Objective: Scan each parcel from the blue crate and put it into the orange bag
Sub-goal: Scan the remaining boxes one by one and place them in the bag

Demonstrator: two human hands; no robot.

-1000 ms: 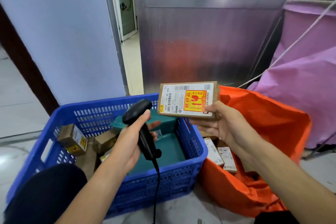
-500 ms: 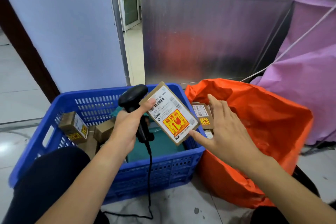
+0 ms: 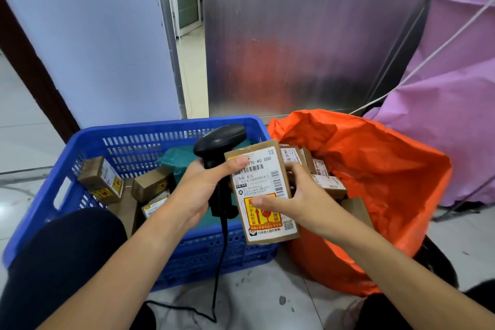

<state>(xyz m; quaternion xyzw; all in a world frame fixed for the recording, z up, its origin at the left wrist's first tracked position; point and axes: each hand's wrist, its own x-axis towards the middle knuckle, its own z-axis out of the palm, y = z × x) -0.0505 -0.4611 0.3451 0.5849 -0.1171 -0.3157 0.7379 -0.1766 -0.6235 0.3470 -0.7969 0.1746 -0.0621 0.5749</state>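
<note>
Blue crate (image 3: 160,126) sat on the left with a few small boxes (image 3: 100,179) in it. The orange bag (image 3: 375,169) was right beside it, open, with packed boxes (image 3: 328,183) inside. The parcel (image 3: 263,182) was held upright over the crate's right edge, label facing me. Left hand (image 3: 198,190) was wrapped round the scanner (image 3: 222,139), thumb on the parcel's top corner. Right hand (image 3: 300,198) gripped the parcel's right side, thumb across the label.
</note>
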